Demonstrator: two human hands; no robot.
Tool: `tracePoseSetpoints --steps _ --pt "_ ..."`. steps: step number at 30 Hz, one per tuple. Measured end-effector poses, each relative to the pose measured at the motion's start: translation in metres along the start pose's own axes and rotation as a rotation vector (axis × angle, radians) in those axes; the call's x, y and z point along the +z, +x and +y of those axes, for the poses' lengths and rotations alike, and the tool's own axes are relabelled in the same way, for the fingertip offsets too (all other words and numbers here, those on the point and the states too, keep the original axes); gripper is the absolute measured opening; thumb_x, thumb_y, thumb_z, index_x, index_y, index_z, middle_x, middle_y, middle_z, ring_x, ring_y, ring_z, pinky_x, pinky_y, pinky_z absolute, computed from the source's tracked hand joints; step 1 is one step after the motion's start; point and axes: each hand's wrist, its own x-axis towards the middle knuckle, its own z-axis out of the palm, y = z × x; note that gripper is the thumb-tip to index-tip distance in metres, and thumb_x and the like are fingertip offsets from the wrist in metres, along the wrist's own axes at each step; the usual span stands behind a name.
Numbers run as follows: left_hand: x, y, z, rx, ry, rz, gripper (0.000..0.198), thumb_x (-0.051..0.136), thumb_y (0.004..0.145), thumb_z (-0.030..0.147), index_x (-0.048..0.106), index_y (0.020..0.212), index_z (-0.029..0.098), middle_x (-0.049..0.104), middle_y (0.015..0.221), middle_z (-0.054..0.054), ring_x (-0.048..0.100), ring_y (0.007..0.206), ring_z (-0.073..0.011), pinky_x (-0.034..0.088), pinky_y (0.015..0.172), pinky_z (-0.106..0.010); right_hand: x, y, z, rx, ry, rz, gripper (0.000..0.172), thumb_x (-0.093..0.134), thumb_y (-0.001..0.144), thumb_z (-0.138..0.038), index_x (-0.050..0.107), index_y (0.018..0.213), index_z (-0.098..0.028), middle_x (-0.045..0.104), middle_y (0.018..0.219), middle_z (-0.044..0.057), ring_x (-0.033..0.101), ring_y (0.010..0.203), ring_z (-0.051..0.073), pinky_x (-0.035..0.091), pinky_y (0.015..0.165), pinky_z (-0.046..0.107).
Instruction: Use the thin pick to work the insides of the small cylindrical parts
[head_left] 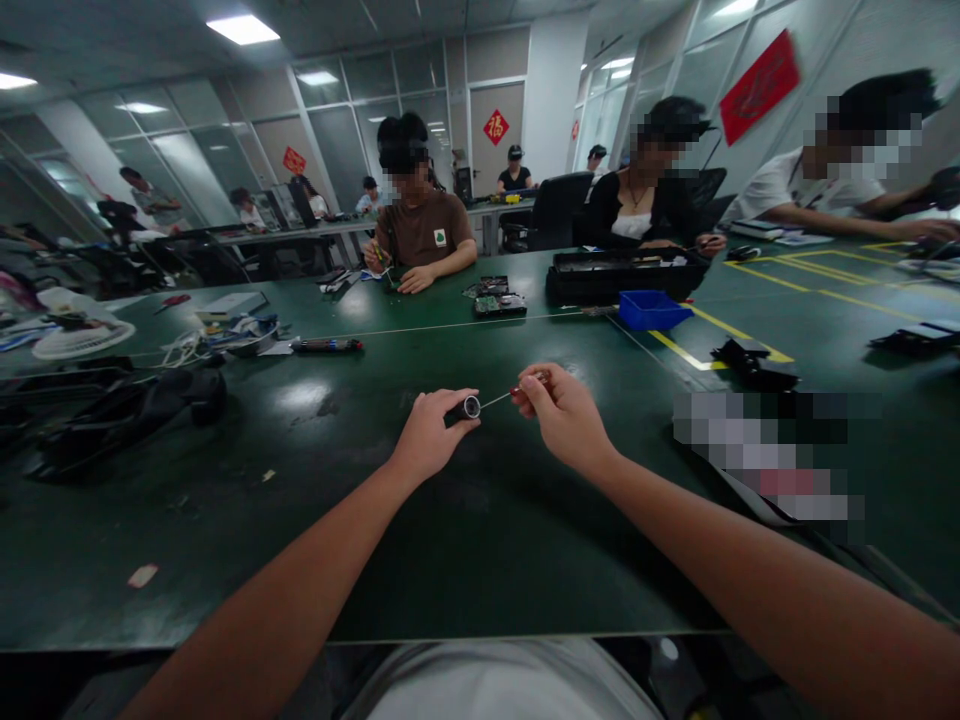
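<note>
In the head view, the left hand (430, 434) is holding a dark cylinder (470, 407) in a closed grip, probably steadying it, its ringed end facing the tool. The right hand (564, 414) is pinching a screwdriver-like tool (516, 391) by its reddish handle, seemingly for fine control, its tip lying at or just beside that end. The shaft (496, 400) is gleaming like metal; the smooth green surface (480, 560) below is reflecting light.

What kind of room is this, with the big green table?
It looks like an electronics workshop, maybe for repairs or training: a screwdriver in the right hand, a circuit board on the green worktable, and people working around it.
</note>
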Motion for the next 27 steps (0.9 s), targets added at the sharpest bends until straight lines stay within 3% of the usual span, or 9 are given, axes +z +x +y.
tracePoseSetpoints --steps 7,14,20,27 --pt "-0.001 0.000 0.002 -0.007 -0.001 -0.026 0.037 0.068 0.087 0.025 0.064 0.124 0.027 0.067 0.122 -0.005 0.058 0.115 -0.0243 0.036 0.107 -0.048 0.001 0.001 0.006 0.015 0.031 -0.024 0.021 0.049 0.095 -0.040 0.058 0.097 -0.022 0.068 0.081 0.003 0.064 0.072 0.017 0.052 0.067 0.033" --pt "0.000 0.000 -0.002 -0.016 0.010 -0.029 0.039 0.069 0.086 0.026 0.064 0.124 0.027 0.067 0.121 -0.005 0.059 0.113 -0.0247 0.038 0.105 -0.048 -0.003 -0.002 -0.001 -0.114 -0.033 0.120 0.017 0.048 0.097 -0.038 0.057 0.095 -0.023 0.068 0.083 0.003 0.065 0.075 0.018 0.050 0.069 0.033" --pt "0.002 0.000 -0.003 -0.031 0.028 -0.040 0.039 0.070 0.086 0.026 0.064 0.124 0.028 0.067 0.121 -0.005 0.058 0.114 -0.0255 0.035 0.108 -0.051 -0.002 -0.004 0.000 -0.188 -0.159 0.017 0.016 0.047 0.098 -0.037 0.056 0.099 -0.023 0.069 0.087 0.004 0.068 0.082 0.020 0.049 0.075 0.035" --pt "0.003 0.000 -0.008 -0.064 0.040 -0.059 0.040 0.069 0.086 0.028 0.063 0.125 0.028 0.067 0.120 -0.005 0.058 0.113 -0.0256 0.035 0.107 -0.051 -0.005 -0.002 -0.004 -0.196 -0.301 0.038 0.015 0.046 0.098 -0.033 0.057 0.096 -0.024 0.069 0.082 0.003 0.066 0.078 0.020 0.046 0.071 0.034"
